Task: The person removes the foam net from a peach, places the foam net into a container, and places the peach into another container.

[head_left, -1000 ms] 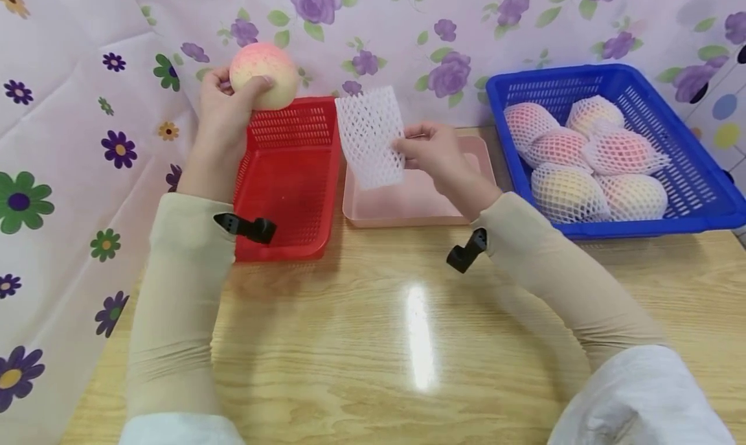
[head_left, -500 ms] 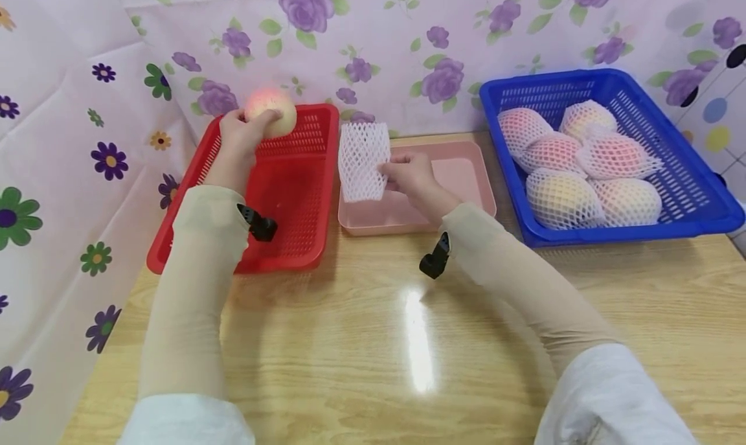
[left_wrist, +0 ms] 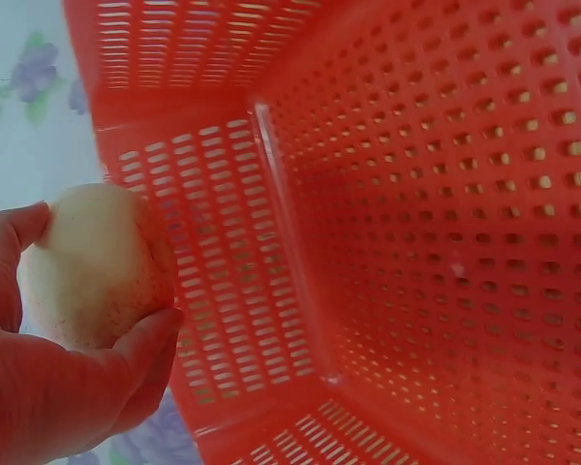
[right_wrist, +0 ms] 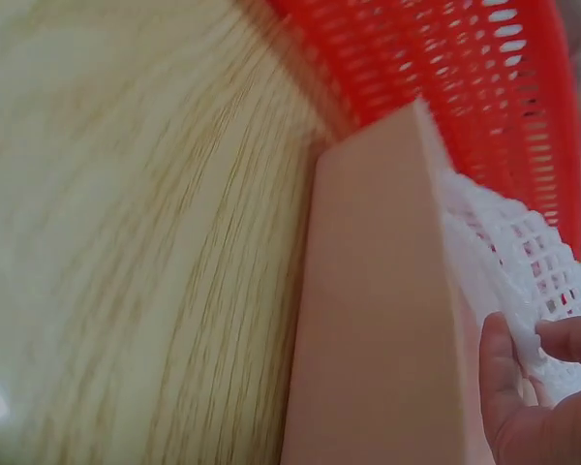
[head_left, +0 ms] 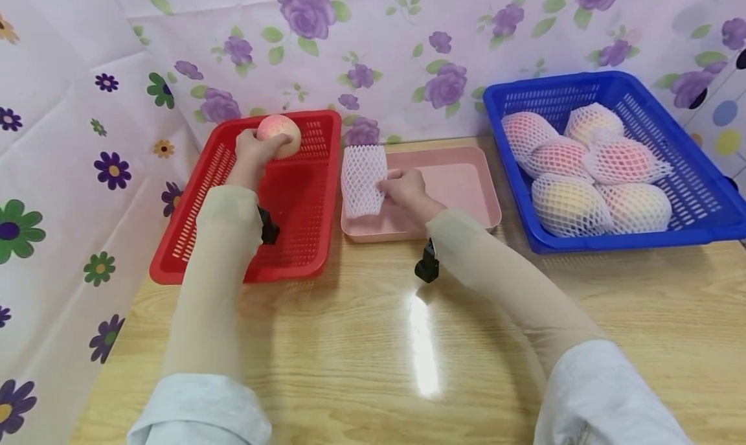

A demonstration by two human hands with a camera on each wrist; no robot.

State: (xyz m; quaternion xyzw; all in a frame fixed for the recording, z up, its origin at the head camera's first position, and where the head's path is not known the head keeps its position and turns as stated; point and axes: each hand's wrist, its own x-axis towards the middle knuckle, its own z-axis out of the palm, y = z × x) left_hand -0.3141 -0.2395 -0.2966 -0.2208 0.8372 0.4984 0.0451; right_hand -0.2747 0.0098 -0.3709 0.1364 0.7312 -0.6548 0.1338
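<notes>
My left hand (head_left: 252,155) grips a pink and yellow peach (head_left: 282,136) over the back part of the red basket (head_left: 297,263). In the left wrist view, thumb and fingers curl round the peach (left_wrist: 97,266) close to the basket's perforated wall. My right hand (head_left: 408,189) pinches the edge of a white foam net sleeve (head_left: 362,179), which hangs flat over the left end of the pink tray (head_left: 460,179). The right wrist view has the net (right_wrist: 533,252) between thumb and fingertips, just behind the tray's side.
A blue basket (head_left: 635,238) at the right holds several peaches in white foam nets (head_left: 568,202). The red basket stands left of the pink tray, all on a wooden table (head_left: 350,354). Floral cloth (head_left: 402,56) hangs behind and at the left.
My left hand has lowered the peach from above the red basket's back rim toward the basket. My right hand has lowered the foam net toward the pink tray.
</notes>
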